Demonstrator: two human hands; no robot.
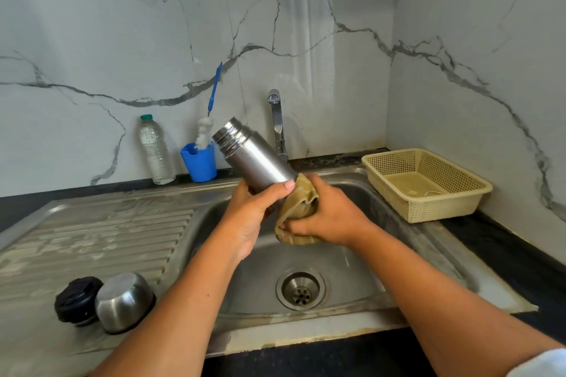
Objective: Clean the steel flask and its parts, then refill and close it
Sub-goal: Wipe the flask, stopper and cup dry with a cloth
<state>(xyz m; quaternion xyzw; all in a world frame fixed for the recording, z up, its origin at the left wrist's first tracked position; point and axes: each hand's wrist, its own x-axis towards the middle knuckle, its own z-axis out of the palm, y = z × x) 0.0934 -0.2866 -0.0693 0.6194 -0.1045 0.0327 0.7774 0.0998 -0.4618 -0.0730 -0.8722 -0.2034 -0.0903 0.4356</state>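
Steel sink (352, 257) with ribbed draining board, set in a dark worktop (502, 242); a cream basket (425, 184) stands at its right rim. Over the basin the steel flask (254, 159) is held tilted, open mouth up and to the left. The left hand (254, 211) is closed around the flask's lower body; the right hand (327, 214) is closed on a tan cloth (298, 208) bunched against the flask's base. On the draining board, near left, lie the steel cup (124, 301) (mouth down) and, touching it, the black stopper (78, 300). A bottle brush (208, 122) stands in a blue holder (199, 164) beside a plastic water bottle (154, 151). The step appears to be wiping the exterior: best done by turning the flask with the left hand while the cloth stays pressed on. The flask's base is hidden by cloth and hand; its interior, and whether the tap (277, 122) runs, cannot be made out.
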